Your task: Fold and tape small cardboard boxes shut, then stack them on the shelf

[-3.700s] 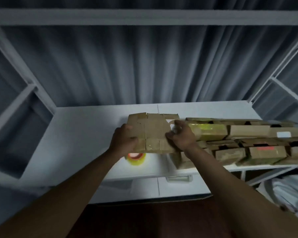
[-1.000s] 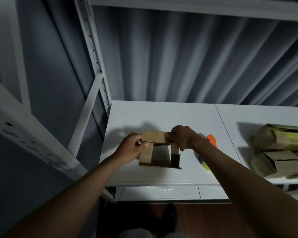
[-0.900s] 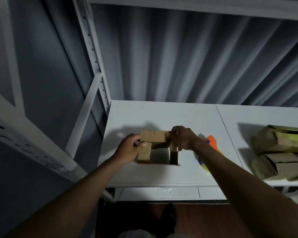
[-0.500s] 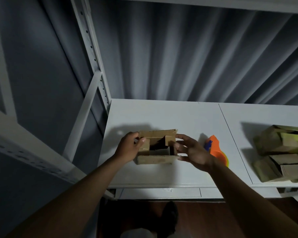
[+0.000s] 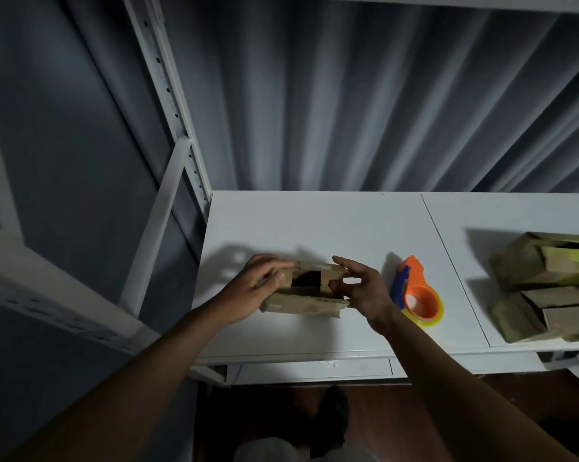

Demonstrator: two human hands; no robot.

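A small brown cardboard box (image 5: 303,303) stands on the white shelf (image 5: 315,225), its top still gaping with a dark hole in the middle. My left hand (image 5: 254,288) lies over the box's left end with the fingers pressing a flap down. My right hand (image 5: 361,291) is at the box's right end, fingers spread, the thumb and fingertips touching the right flap. An orange and blue tape dispenser (image 5: 415,291) with a yellowish roll lies just right of my right hand.
A heap of flattened and half-folded cardboard boxes (image 5: 545,285) fills the shelf's right end. A white perforated upright (image 5: 168,105) and a slanted brace stand at the shelf's left edge. A grey curtain hangs behind. Another shelf runs overhead.
Earlier I held the box up by the heap at the right; it now sits at the shelf's left. In the last second my right hand let go of the top flap and moved to the right end.
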